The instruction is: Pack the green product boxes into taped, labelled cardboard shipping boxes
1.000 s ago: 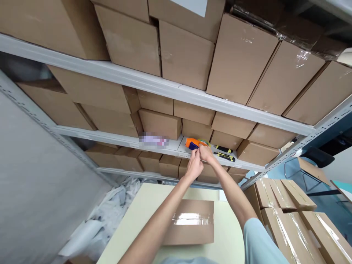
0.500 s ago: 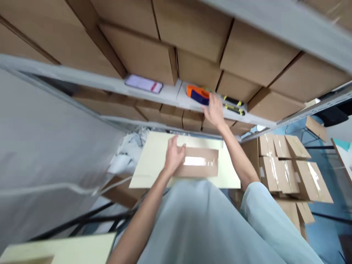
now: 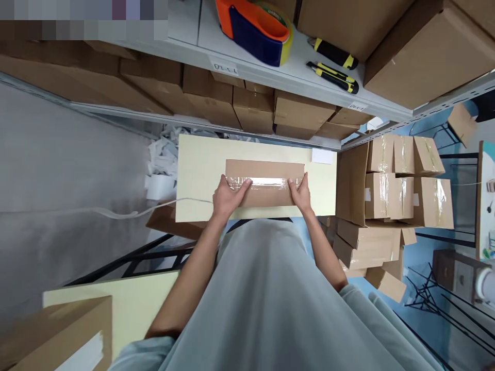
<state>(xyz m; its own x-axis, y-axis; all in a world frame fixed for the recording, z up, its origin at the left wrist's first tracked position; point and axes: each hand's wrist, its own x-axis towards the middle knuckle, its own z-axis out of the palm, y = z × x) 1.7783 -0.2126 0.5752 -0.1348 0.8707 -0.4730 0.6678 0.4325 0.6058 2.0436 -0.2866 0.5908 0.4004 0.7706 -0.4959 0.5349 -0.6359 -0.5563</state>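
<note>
A flat cardboard box (image 3: 266, 170), sealed along its top with clear tape, lies on a pale yellow table (image 3: 201, 170). My left hand (image 3: 227, 196) grips its left end, thumb lying on the tape. My right hand (image 3: 300, 195) holds the right end the same way. On the grey shelf (image 3: 185, 38) above sit an orange and blue tape dispenser (image 3: 255, 28) and two black and yellow utility knives (image 3: 335, 64), untouched.
Rows of cardboard boxes (image 3: 247, 100) fill the shelves. A pile of taped boxes (image 3: 398, 185) stands to the right of the table. Crumpled white paper (image 3: 162, 159) lies left of it. Another box (image 3: 54, 335) sits on a second table at the lower left.
Both hands left the tape dispenser on the shelf and came down to the box's two ends. The view tilted downward.
</note>
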